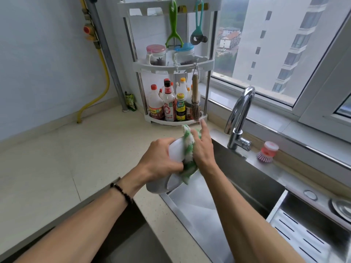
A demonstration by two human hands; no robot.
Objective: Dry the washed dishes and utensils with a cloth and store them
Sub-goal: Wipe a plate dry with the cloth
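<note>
A white bowl is held on its side above the left edge of the sink, its rim turned to the right. My left hand grips it from the left, fingers curled round its wall. A green-and-white fluffy cloth covers the bowl's opening and rim. My right hand presses the cloth against the bowl, its index finger sticking out forward. A second white dish shows just below my left hand, partly hidden.
A steel sink lies under my right arm, with a chrome faucet behind it and a drain tray at the right. A pink dish brush stands on the ledge. A corner rack with bottles stands ahead. A beige counter spreads left.
</note>
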